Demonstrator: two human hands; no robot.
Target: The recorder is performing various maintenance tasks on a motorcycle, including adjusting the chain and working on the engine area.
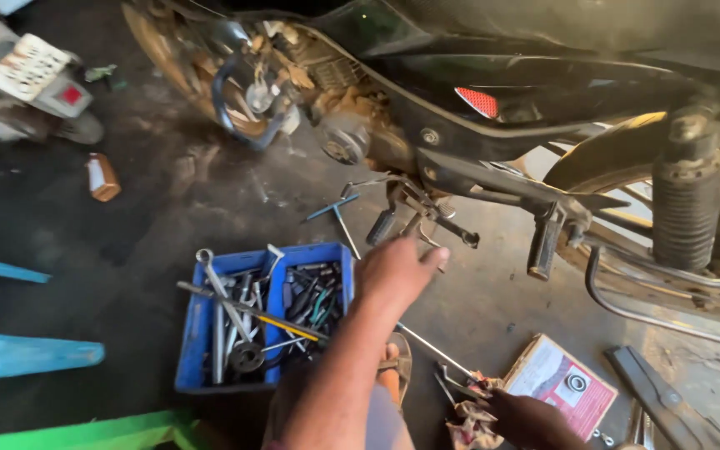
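My left hand [399, 271] is stretched out over the floor with its fingers apart, holding nothing. It hovers just right of a blue crate [192, 333] full of spanners and screwdrivers, and just below the black motorcycle's [493, 92] gear lever and front footpeg [383, 225]. My right hand [528, 422] sits low at the bottom edge, dark and partly cut off, on a dirty rag [470, 425] with small tools beside it. Its grip is not visible. My sandalled foot [397, 367] lies between the two hands.
A T-handle wrench [337, 210] lies on the floor near the engine. A red and white carton [562, 383] and a flat metal bar [652, 387] lie at the right. The rear footpeg [543, 247] and shock absorber [689, 204] hang above. A small brown box [102, 177], another vehicle [27, 79] and blue plastic furniture [18, 354] stand at the left.
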